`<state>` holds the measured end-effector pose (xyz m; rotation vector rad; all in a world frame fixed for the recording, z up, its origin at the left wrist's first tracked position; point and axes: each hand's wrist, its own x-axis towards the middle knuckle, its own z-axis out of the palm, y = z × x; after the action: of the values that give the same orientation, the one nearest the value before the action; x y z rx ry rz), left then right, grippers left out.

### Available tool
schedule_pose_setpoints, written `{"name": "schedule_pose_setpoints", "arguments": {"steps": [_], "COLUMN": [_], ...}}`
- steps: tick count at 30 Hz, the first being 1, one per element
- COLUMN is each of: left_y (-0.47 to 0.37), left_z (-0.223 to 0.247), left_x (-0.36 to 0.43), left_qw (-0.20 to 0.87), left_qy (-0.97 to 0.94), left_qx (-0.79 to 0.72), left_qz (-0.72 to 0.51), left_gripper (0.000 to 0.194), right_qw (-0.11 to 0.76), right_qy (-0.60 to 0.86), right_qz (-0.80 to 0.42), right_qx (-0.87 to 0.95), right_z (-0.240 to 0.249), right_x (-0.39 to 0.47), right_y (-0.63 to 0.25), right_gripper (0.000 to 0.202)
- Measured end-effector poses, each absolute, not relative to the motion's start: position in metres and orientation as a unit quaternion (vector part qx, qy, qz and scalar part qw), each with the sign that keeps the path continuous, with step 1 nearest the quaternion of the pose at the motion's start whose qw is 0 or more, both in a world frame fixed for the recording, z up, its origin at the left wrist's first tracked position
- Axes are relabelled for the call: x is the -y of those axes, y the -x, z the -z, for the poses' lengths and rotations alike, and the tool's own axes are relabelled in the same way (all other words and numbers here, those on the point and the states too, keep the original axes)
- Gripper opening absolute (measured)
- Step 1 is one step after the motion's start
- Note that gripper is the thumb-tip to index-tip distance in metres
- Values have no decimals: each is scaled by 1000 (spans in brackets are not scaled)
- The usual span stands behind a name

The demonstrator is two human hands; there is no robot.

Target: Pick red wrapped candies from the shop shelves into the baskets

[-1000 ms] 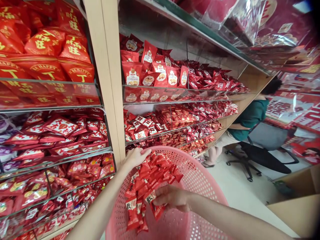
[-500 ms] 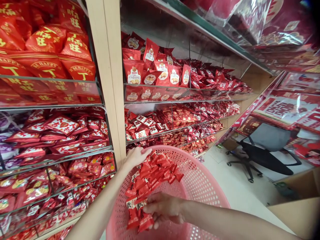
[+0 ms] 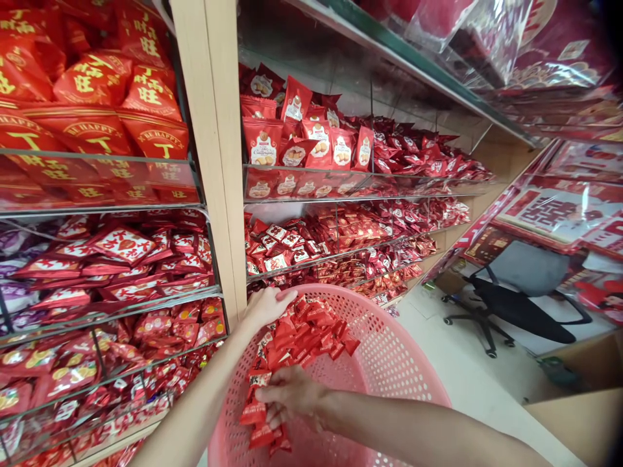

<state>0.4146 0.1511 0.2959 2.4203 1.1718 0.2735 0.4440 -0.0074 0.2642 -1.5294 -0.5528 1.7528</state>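
A pink perforated basket (image 3: pixel 399 350) stands below me, with a heap of small red wrapped packets (image 3: pixel 311 331) against its far left side. My left hand (image 3: pixel 267 306) grips the basket's rim at the far left, its fingers partly hidden behind it. Inside the basket, my right hand (image 3: pixel 292 395) is closed on red packets (image 3: pixel 257 395) near the left wall. More packets lie just below that hand. Its lower fingers are partly hidden.
Glass-fronted shelves full of red packets (image 3: pixel 126 243) rise at the left and ahead, split by a wooden post (image 3: pixel 214 130). A glass shelf edge (image 3: pixel 418 71) juts overhead. An office chair (image 3: pixel 525 285) and a cardboard box (image 3: pixel 579 421) stand at the right.
My right hand has moved a little left and up within the basket, and the packets at its fingers have shifted left. My left hand stays on the rim.
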Motion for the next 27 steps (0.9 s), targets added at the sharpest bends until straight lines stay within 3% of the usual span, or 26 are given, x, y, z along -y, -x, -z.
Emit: {"name": "schedule_pose_setpoints", "arguments": {"steps": [7,13,17,20,23,27], "left_y": [-415,-415,-415,-416,-417,-417], "left_z": [-299,-303,-299,-296,-296,-298], "left_x": [-150,-147,-149,-151,-151,-150], "left_qw": [204,205,202,201,187,178], "left_qy": [-877,-872,-885,-898,-892,-888], "left_qx": [-425,-435,-409,-380,-400,-413], "left_qz": [-96,-92,-94,-97,-94,-98], "left_gripper": [61,60,59,53,59,62], "right_qw": [341,297,281,285,292,263], "right_qy": [626,687,659,644,636,660], "right_qz": [-629,-392,-184,-34,45,58], "right_qx": [312,535,672,709,713,701], "right_z": [-252,-255,-309,-364,-402,-418], "right_x": [1,3,-22,-68,-127,-197], "right_y": [-447,-456,-480,-505,-525,-528], "right_gripper": [25,45,53,44,23,31]}}
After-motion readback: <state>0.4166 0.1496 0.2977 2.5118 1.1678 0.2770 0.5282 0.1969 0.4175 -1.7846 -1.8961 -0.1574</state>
